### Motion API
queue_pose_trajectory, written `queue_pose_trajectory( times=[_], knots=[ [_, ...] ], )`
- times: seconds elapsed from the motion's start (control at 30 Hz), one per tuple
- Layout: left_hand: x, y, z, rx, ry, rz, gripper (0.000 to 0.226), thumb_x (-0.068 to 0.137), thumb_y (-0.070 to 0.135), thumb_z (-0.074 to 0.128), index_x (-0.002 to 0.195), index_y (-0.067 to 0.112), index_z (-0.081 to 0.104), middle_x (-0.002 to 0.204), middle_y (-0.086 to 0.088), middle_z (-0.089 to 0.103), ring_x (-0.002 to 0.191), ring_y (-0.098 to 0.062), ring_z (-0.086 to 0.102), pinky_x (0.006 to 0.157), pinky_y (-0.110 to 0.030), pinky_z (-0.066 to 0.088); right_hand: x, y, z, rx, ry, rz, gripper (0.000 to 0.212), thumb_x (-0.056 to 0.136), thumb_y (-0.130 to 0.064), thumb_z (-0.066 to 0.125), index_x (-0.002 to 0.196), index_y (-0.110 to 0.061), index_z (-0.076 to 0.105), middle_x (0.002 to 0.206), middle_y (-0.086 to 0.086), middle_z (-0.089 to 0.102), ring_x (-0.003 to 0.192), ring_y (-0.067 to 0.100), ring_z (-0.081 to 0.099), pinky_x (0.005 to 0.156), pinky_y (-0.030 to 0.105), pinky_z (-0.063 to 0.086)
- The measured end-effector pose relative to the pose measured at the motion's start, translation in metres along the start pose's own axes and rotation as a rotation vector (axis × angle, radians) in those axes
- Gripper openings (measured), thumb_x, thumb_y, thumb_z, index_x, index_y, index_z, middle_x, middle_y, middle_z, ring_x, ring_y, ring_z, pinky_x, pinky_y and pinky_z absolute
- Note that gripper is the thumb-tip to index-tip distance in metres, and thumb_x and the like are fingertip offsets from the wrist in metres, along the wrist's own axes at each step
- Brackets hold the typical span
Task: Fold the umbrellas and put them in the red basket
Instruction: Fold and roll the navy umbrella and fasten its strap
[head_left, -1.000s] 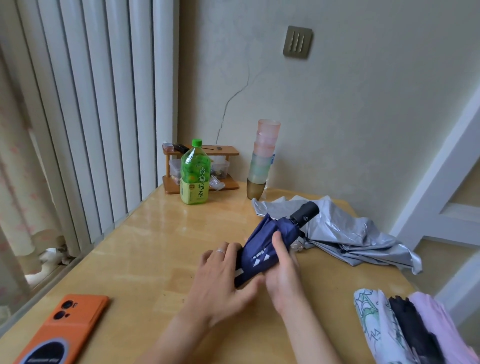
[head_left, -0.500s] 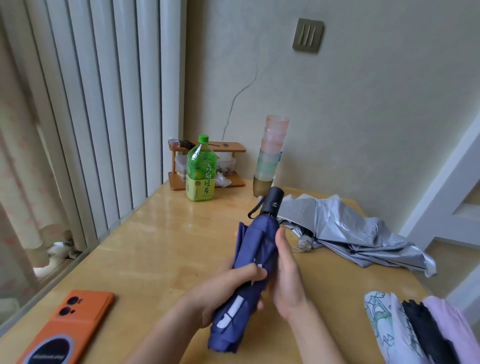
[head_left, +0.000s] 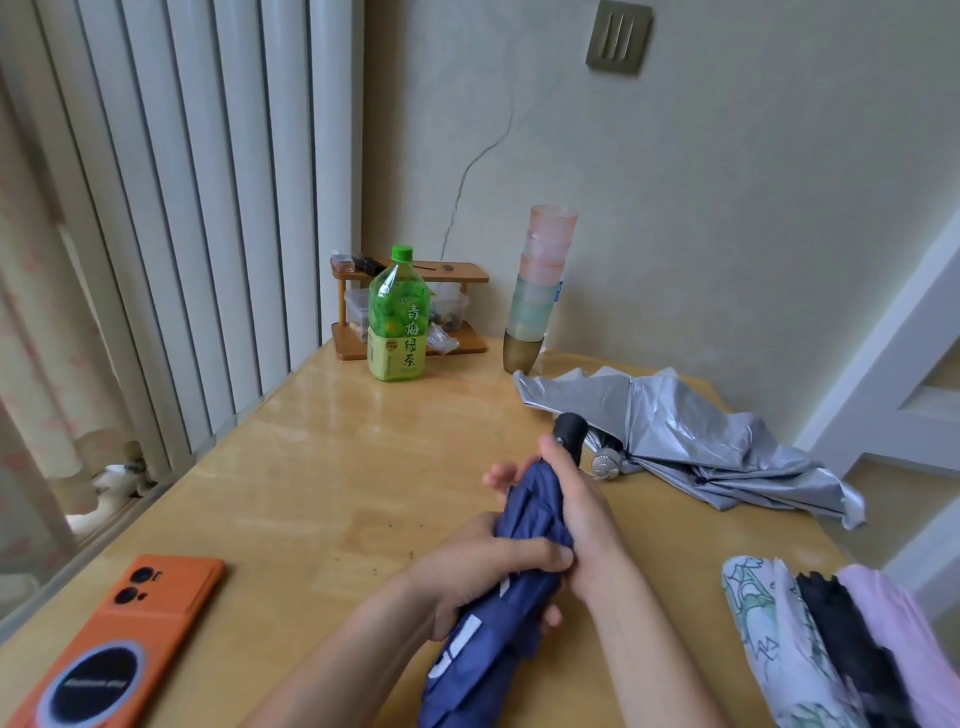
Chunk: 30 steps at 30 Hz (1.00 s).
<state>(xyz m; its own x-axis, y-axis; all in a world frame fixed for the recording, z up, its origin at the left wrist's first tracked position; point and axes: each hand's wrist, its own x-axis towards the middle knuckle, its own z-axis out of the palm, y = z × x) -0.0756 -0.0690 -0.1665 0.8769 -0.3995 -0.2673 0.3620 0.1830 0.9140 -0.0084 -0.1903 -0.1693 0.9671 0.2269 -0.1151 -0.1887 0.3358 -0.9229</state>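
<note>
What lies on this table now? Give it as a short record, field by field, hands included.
in hand: blue umbrella, canopy bunched, black handle pointing away
left hand: grips the canopy's middle
right hand: holds the canopy just below the handle
waiting: silver umbrella, loose and unfolded on the table, far right
folded: white patterned umbrella, black umbrella, pink umbrella, side by side at near right
red basket: not in view
other: orange phone near left; green tea bottle, wooden rack, stacked cups by the wall
</note>
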Motion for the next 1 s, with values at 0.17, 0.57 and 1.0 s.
queue_pose_trajectory(
  times=[0.17,0.57,1.0],
  knots=[
    [0.007,0.010,-0.018,-0.458,0.034,0.107,0.019,0.085,0.025,0.067,0.081,0.006,0.063,0.077,-0.014,0.063,0.064,-0.025,0.062,0.061,-0.031,0.054,-0.011,0.006,0.012,-0.018,-0.119,0.122,0.081,0.090,-0.077,0.045,0.127,-0.008,0.065,0.081,0.002,0.064,0.060,0.013,0.057,0.051,0.023,0.045],
    [0.014,0.014,-0.079,-0.680,0.534,0.430,0.046,0.083,0.050,0.075,0.099,0.010,0.058,0.091,-0.013,0.067,0.074,-0.027,0.067,0.063,-0.041,0.060,-0.032,0.010,0.020,-0.596,-0.369,0.149,0.036,0.094,-0.034,0.074,0.120,-0.010,0.064,0.086,0.009,0.069,0.067,0.026,0.062,0.061,0.034,0.051],
    [0.014,0.007,-0.059,-0.786,0.457,0.432,0.030,0.098,0.031,0.058,0.077,0.011,0.053,0.063,-0.003,0.059,0.055,-0.015,0.060,0.070,-0.031,0.047,-0.044,0.013,0.034,-0.437,-0.439,0.289,0.048,0.104,-0.053,0.047,0.117,-0.008,0.059,0.088,0.017,0.067,0.061,0.029,0.064,0.054,0.032,0.052]
  ],
)
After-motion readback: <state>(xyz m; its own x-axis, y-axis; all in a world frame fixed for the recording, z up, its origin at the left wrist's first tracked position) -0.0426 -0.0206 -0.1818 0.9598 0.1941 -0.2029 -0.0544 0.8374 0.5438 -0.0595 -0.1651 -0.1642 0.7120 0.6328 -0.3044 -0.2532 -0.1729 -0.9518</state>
